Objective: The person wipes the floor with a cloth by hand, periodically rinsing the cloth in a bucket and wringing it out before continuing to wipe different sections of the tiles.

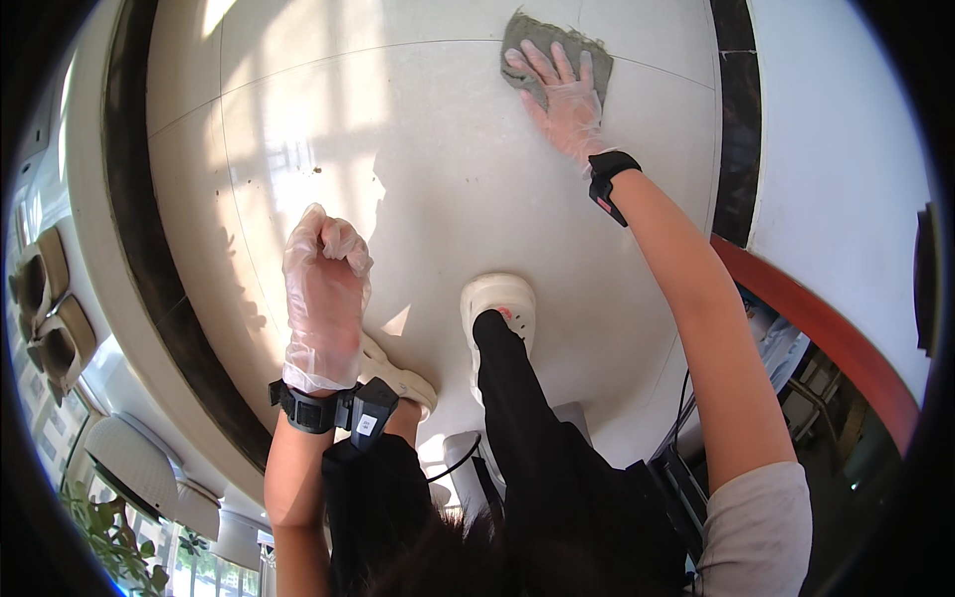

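My right hand (565, 93), in a clear plastic glove, lies spread with its palm on a grey-green cloth (556, 48). The cloth rests on the pale tiled floor (448, 112) at the upper right. My left hand (327, 295), also in a clear glove, is at the left centre with its fingers curled inward; no object shows in it. Small dark crumbs (318, 170) lie on the sunlit tiles beyond my left hand. Both wrists carry black straps with a small device.
My feet in cream clogs (498, 298) are on the floor below centre. Dark stone borders (142, 186) run along both sides. A white wall and a red-brown curved edge (813, 321) stand at right. Slippers (63, 347), white pots and a plant (112, 530) are at far left.
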`<state>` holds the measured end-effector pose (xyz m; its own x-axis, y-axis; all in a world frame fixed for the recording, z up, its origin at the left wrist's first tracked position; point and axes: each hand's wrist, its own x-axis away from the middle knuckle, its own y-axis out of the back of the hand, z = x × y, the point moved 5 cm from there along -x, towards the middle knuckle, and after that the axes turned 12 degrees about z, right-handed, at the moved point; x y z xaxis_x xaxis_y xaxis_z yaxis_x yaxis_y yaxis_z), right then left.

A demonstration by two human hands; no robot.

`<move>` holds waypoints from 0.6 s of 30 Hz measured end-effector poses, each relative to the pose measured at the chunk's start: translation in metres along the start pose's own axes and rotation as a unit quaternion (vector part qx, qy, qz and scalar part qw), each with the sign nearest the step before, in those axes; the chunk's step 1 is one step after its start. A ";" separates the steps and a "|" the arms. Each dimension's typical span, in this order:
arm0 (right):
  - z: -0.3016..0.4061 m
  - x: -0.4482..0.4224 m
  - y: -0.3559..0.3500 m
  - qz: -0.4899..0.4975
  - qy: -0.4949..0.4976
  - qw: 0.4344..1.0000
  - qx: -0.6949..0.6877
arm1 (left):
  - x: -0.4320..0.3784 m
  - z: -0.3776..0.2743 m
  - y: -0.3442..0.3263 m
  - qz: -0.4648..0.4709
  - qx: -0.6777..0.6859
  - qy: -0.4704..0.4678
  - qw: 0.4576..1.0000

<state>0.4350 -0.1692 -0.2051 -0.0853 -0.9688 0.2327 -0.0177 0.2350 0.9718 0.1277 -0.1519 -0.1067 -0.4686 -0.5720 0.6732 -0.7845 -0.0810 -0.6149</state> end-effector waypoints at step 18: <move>-0.109 0.343 -0.039 -0.273 -0.448 0.323 -0.788 | 0.025 -0.004 0.028 -0.012 -0.015 -0.017 1.000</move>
<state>0.5147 -0.5193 -0.1589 -0.7644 -0.2546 0.5923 0.1945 -0.9670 -0.1646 0.0925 -0.1647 -0.1051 -0.4351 -0.5981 0.6731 -0.8079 -0.0707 -0.5851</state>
